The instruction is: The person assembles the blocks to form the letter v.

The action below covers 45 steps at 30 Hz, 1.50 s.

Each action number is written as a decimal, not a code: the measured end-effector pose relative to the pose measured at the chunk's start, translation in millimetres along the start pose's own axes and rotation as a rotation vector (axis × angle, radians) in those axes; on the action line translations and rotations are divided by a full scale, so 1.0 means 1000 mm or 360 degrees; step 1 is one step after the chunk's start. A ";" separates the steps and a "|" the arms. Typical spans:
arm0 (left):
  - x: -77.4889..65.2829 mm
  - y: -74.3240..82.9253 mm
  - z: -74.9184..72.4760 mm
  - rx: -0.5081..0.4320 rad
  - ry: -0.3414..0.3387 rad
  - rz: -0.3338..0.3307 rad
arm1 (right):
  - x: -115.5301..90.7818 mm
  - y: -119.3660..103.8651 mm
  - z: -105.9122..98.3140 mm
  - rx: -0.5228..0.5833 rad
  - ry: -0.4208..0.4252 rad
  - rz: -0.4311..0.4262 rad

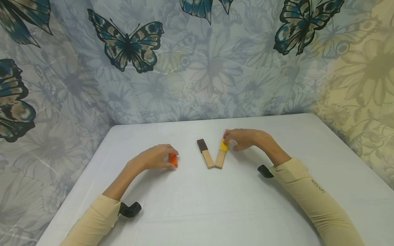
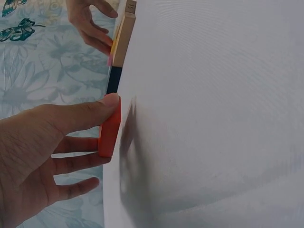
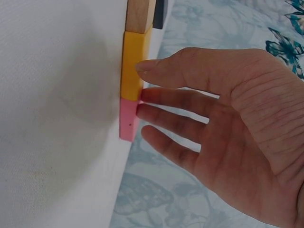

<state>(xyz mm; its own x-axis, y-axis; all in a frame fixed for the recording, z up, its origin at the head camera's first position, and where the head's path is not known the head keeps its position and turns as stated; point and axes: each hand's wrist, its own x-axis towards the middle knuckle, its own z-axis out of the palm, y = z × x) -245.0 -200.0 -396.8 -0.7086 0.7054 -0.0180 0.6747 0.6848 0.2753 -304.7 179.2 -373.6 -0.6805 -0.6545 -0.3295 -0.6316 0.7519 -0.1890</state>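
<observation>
My left hand (image 1: 157,157) pinches an orange block (image 2: 110,133) between thumb and fingers, left of the other blocks. Whether the orange block touches the table I cannot tell. Two lines of blocks form a V in the head view. Its left arm is a dark block (image 1: 202,145) and a plain wooden block (image 1: 208,159); its right arm runs from another plain block (image 1: 220,159) to a yellow block (image 3: 134,64) and a pink block (image 3: 128,118). My right hand (image 1: 243,138) rests its thumb on the yellow block, its fairly straight fingers at the yellow and pink blocks' side.
A white-covered table (image 1: 197,208) lies under the blocks. Behind it hangs a patterned cloth (image 1: 212,85) with butterflies and flowers. A black wrist piece (image 1: 130,209) juts from the left sleeve, and another (image 1: 265,171) from the right.
</observation>
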 end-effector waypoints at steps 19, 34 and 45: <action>0.042 0.013 -0.019 -0.0047 0.0050 -0.0114 | -0.002 -0.001 -0.001 -0.0025 0.0006 -0.0035; 0.093 0.006 -0.021 -0.0155 0.0137 -0.0116 | 0.000 0.000 0.000 -0.0024 -0.0028 0.0004; 0.125 -0.008 -0.017 -0.0176 0.0216 -0.0074 | 0.001 -0.001 0.001 -0.0032 -0.0027 0.0001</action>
<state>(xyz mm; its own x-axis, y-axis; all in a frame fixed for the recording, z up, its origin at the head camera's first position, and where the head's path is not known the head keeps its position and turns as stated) -342.6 -120.0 -384.7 -0.7649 0.6372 0.0945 0.6191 0.6866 0.3811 -304.2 178.0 -374.4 -0.6745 -0.6525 -0.3455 -0.6388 0.7504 -0.1701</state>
